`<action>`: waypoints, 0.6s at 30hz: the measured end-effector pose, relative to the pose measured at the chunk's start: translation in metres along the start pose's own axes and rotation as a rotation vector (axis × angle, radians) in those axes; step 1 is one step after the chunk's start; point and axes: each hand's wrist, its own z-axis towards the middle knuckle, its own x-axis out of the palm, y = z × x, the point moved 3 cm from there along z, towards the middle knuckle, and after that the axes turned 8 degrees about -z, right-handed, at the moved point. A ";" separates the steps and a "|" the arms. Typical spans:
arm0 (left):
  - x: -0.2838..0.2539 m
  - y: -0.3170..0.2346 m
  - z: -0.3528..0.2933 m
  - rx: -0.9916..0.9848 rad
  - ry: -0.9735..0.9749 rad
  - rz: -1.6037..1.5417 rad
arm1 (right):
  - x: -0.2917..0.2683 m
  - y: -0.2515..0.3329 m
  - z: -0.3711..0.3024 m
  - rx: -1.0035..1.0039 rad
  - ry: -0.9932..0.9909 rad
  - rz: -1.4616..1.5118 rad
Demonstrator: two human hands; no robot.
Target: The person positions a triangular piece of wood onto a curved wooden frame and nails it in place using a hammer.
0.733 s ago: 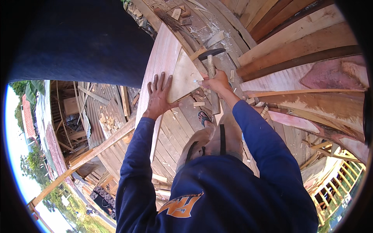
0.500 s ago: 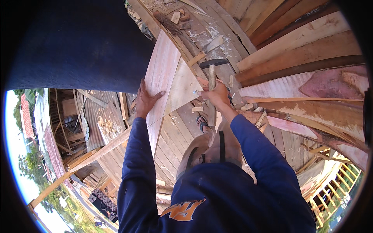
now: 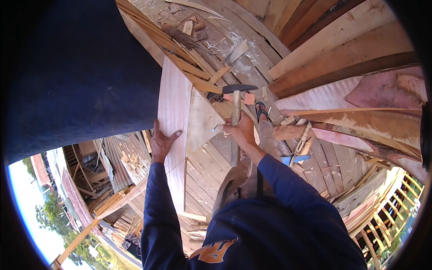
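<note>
My left hand [image 3: 163, 141] grips the left edge of a long, pinkish-white plank [image 3: 173, 96], its thumb lying across the face. Against the plank's right side sits a pale, triangular wooden piece [image 3: 201, 118], one corner pointing toward my right hand. That right hand [image 3: 241, 129] is wrapped around the wooden handle of a hammer [image 3: 237, 107], whose dark metal head points away from me. Beside my right fingertips, at the corner of the triangular piece, is a small, thin, whitish-blue thing [image 3: 214, 129]; its kind is too small to tell.
Stacked boards [image 3: 342, 58] fill the right side. Offcuts [image 3: 188, 28] and shavings lie on the plank floor [image 3: 202, 157] ahead. A blue-bladed tool [image 3: 297, 159] rests right of my legs. A large dark surface [image 3: 81, 76] blocks the upper left. My sandalled foot [image 3: 261, 111] stands beyond the hammer.
The view has shifted, so both hands, the boards and the hammer sit lower and further left. My sandalled right foot and the blue-bladed tool now show more fully. Both holds stay the same.
</note>
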 end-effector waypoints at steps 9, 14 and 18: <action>-0.004 0.002 -0.002 0.016 0.013 -0.051 | -0.001 0.008 -0.006 -0.029 -0.018 -0.004; -0.005 0.000 -0.003 0.090 0.000 0.008 | 0.002 0.004 -0.003 0.021 0.012 -0.001; -0.005 -0.004 -0.005 0.001 0.027 -0.035 | 0.001 0.005 -0.001 0.025 0.037 -0.055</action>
